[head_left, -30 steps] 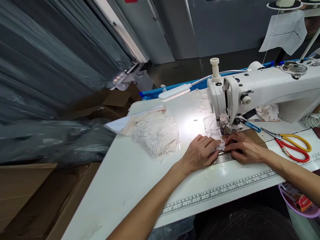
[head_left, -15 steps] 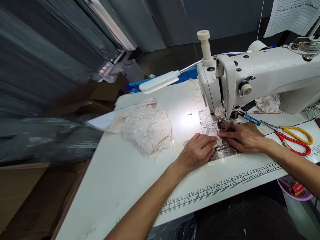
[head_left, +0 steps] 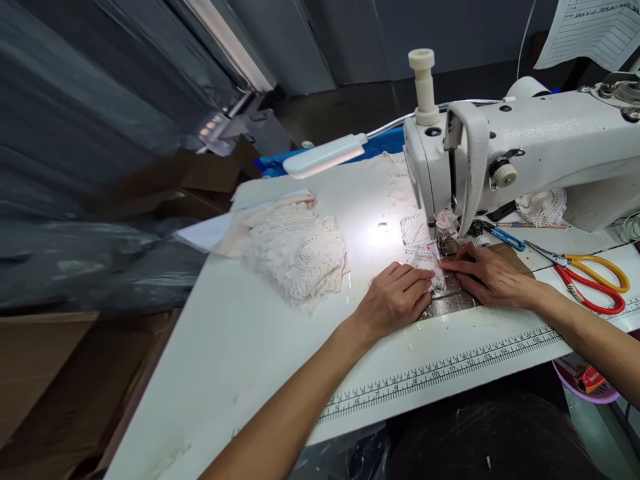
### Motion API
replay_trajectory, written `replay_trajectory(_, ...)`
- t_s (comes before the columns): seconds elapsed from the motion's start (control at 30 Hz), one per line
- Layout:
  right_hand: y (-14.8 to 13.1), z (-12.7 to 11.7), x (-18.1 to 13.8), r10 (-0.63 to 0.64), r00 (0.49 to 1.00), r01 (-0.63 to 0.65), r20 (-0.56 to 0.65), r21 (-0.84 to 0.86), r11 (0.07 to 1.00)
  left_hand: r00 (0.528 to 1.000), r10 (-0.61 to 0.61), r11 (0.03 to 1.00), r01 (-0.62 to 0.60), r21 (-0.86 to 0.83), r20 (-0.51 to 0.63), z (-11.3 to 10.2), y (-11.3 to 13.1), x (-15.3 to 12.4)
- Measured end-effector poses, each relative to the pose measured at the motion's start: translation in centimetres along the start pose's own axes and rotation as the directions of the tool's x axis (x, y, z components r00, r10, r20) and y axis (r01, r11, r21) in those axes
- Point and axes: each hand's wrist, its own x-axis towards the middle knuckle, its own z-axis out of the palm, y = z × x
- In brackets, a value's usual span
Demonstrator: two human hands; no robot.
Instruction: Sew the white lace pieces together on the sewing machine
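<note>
White lace trim (head_left: 416, 240) lies flat on the sewing machine's bed, running up to the presser foot (head_left: 445, 249). My left hand (head_left: 395, 299) rests at the left of the foot, its fingers bent and pressed together on the lace edge. From the right, my right hand (head_left: 493, 275) pinches the lace edge between thumb and fingers, just in front of the foot. The fingertips of both hands nearly meet. A small pale fabric rose (head_left: 446, 221) sits on the machine head above the needle area. The needle itself is too small to make out.
The white sewing machine (head_left: 540, 147) stands at right. A heap of lace (head_left: 300, 257) lies on the table's left. Blue thread snips (head_left: 505, 236) and red-and-yellow scissors (head_left: 595, 277) lie right of my hands. A lamp (head_left: 325, 157) reaches over the back; a printed ruler (head_left: 440, 373) lines the front edge.
The view has shifted slightly, so the machine appears a little farther right. Both hands stay beside the presser foot on the lace, with only small finger movement.
</note>
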Motion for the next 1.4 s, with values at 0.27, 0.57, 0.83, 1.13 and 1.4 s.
replay_trajectory(0.27,-0.8,0.0,0.7,0.002,0.998,0.008,0.063,-0.149,0.989,1.0,0.018,0.999,-0.019,-0.041,-0.002,0.0,-0.1,-0.2)
replay_trajectory(0.57,-1.6,0.2,0.8,0.092,0.994,-0.08,0.054,-0.197,0.977,0.999,0.03,0.998,-0.028,-0.059,0.03,0.2,0.0,-0.4)
replay_trajectory(0.83,-1.5,-1.2,-0.3,0.072,0.997,-0.072,0.004,0.084,0.994,0.999,0.034,0.999,-0.033,-0.028,0.027,0.3,0.0,-0.5)
replay_trajectory(1.13,-2.0,-0.8,-0.2,0.044,0.994,-0.037,0.102,-0.073,0.997,1.0,0.014,0.999,-0.013,-0.046,0.008,-0.1,0.1,-0.3)
replay_trajectory(1.4,-2.2,-0.8,-0.2,0.064,0.994,-0.06,0.094,-0.037,0.997,0.994,-0.109,0.994,0.109,-0.024,-0.009,-0.8,-0.5,-0.2)
